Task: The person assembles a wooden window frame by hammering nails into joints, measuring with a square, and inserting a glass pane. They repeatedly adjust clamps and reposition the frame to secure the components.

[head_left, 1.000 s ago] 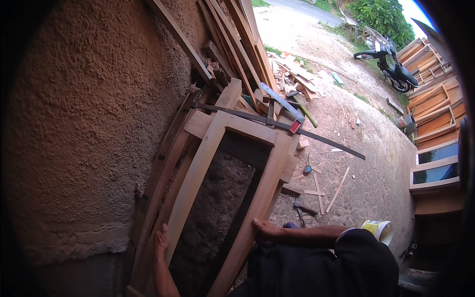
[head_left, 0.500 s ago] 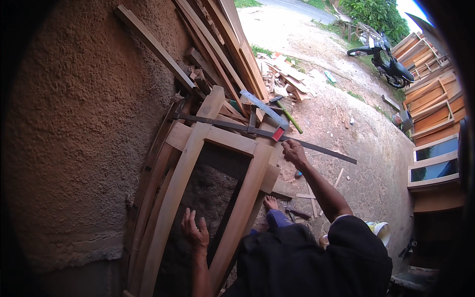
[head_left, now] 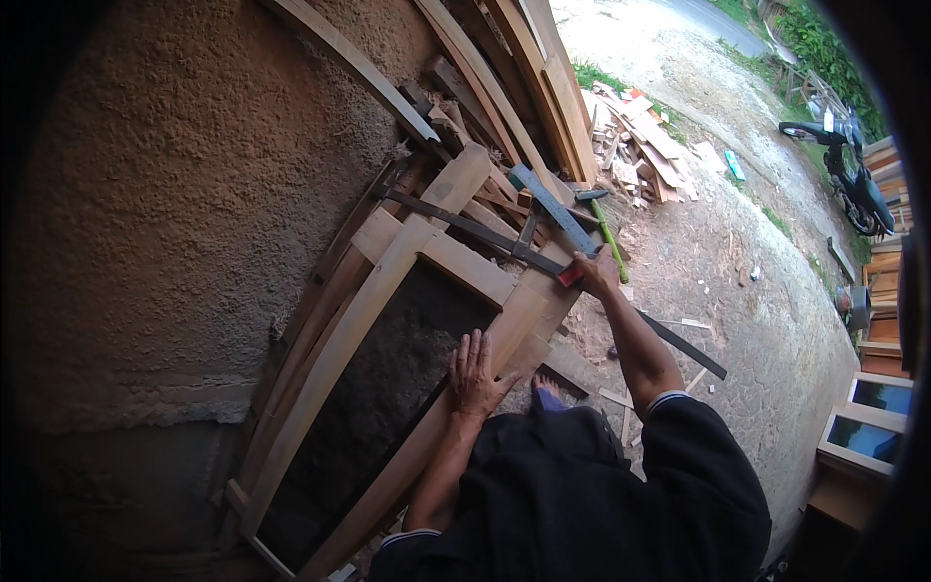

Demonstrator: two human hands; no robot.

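A long wooden frame (head_left: 335, 364) with a dark opening lies in front of me. My left hand (head_left: 475, 376) rests open on its right rail, fingers stretched out. A dark metal bar clamp (head_left: 465, 225) crosses the frame's far end and sticks out to the right. Above the bar lies a try square with a silver blade (head_left: 553, 207) and a red part at its stock. My right hand (head_left: 599, 272) is closed around the stock end, which its fingers partly hide. Just beyond that hand lies a hammer (head_left: 608, 236) with a green handle.
A rough brown wall (head_left: 175, 213) stands at the left, with long boards (head_left: 504, 87) leaning near it. Wood scraps (head_left: 645, 141) are heaped on the ground beyond. A motorcycle (head_left: 853, 179) and glazed wooden frames (head_left: 868, 422) are at the right.
My left hand has moved from over the opening onto the right rail. My right hand has reached forward and closed on the try square. The view has shifted.
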